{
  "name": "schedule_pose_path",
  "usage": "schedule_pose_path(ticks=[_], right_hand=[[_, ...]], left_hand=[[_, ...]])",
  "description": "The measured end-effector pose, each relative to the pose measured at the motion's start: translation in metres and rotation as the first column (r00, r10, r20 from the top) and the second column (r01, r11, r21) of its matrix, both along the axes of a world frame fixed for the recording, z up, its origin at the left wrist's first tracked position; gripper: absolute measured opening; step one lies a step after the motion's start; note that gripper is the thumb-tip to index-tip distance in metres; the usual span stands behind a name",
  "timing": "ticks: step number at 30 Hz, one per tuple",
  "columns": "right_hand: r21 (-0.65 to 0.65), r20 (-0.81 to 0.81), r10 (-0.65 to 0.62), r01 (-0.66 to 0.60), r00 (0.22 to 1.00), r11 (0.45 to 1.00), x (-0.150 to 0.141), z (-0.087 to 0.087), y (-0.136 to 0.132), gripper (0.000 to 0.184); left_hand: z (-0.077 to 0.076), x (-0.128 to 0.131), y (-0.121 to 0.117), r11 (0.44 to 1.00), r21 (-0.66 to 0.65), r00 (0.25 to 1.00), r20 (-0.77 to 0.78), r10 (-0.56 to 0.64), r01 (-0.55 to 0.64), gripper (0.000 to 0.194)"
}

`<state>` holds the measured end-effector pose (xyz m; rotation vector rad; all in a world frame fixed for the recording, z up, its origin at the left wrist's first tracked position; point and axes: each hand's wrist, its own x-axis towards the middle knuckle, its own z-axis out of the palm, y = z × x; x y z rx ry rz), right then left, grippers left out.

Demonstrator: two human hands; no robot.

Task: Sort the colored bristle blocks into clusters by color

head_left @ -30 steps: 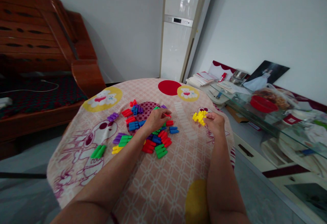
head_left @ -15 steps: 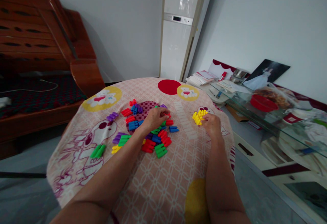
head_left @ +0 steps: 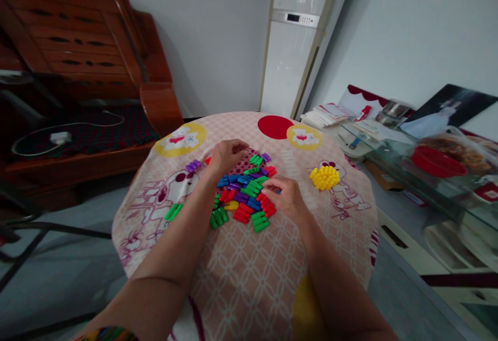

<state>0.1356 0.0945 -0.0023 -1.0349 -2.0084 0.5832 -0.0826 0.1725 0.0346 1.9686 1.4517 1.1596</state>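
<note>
Colourful plastic building blocks, each with several rounded prongs, lie in a loose pile point(head_left: 249, 190) on the table. Over the far left side of the pile, my left hand point(head_left: 229, 155) hovers with its fingers loosely bent and apart; nothing shows in them. At the pile's right edge is my right hand point(head_left: 287, 194), fingers parted, close to a red block point(head_left: 267, 205) and a green block point(head_left: 253, 187). Whether its fingertips touch them is hard to make out. A group of yellow blocks point(head_left: 324, 177) sits apart, to the right of my right hand.
A patterned cloth covers the round table point(head_left: 249, 273). One green block point(head_left: 173, 211) and a purple block point(head_left: 193, 165) lie left of my left forearm. A glass-topped cabinet point(head_left: 389, 154) with clutter stands at the right, a wooden bench point(head_left: 161, 102) at the left.
My right hand has left the yellow blocks and moved left to the mixed pile. My left hand has moved towards the pile's far left side. The view has turned left.
</note>
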Motion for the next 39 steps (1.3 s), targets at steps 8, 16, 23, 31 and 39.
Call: schedule_pose_path(ticks=[8, 16, 23, 31, 39], right_hand=[[0.321, 0.551, -0.037, -0.171, 0.834, 0.932, -0.083, -0.016, -0.035, 0.023], [0.336, 0.637, -0.097, -0.163, 0.765, 0.928, -0.09, -0.015, -0.029, 0.023], [0.291, 0.604, -0.178, -0.007, 0.777, 0.957, -0.095, -0.012, -0.037, 0.02], [0.278, 0.637, -0.161, -0.03, 0.754, 0.96, -0.099, -0.023, -0.027, 0.023], [0.342, 0.299, -0.186, 0.077, 0.936, 0.937, -0.081, -0.01, -0.026, 0.012]], left_hand=[[-0.003, -0.035, 0.008, 0.982, -0.077, 0.931, 0.312, 0.188, -0.172, 0.03], [-0.003, -0.03, 0.01, 0.981, -0.112, 0.92, 0.346, 0.186, -0.156, 0.028], [-0.001, -0.026, 0.008, 0.977, -0.149, 0.929, 0.318, 0.191, -0.15, 0.028], [0.0, -0.021, 0.006, 0.97, -0.175, 0.94, 0.266, 0.212, -0.169, 0.033], [-0.003, -0.024, 0.009, 0.972, -0.172, 0.939, 0.278, 0.202, -0.158, 0.035]])
